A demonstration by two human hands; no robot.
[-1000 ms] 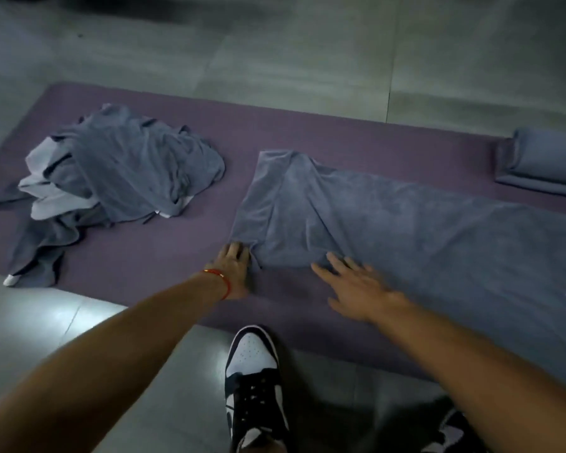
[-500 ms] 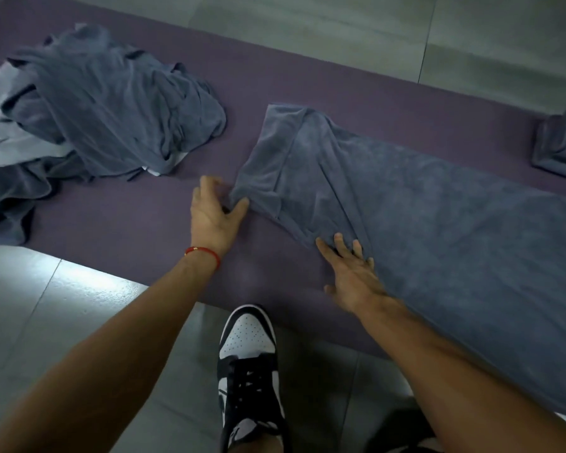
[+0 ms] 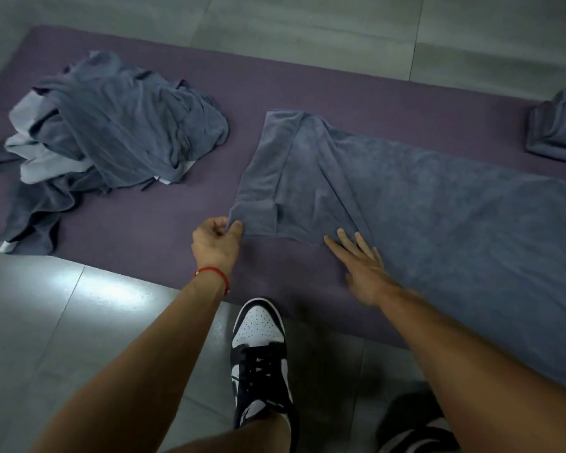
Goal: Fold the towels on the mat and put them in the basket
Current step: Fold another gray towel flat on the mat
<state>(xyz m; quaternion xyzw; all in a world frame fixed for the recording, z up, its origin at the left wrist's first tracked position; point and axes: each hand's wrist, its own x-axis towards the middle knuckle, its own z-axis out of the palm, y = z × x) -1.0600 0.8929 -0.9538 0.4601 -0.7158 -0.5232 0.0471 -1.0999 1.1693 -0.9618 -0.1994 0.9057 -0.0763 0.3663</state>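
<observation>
We pinch the spread towel's (image 3: 422, 204) near-left corner with our left hand (image 3: 214, 241), ready to fold it; our right hand (image 3: 360, 259), fingers (image 3: 342, 238) straight, pins its near edge flat at the mat's (image 3: 144, 227) near edge.

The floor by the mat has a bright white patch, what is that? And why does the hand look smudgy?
In the head view, the white patch is glare, light bouncing off the shiny floor tiles. Also there, the right hand looks slightly motion-blurred, while the left hand pinching the spread towel looks sharper. The head view is dim overall.
</observation>
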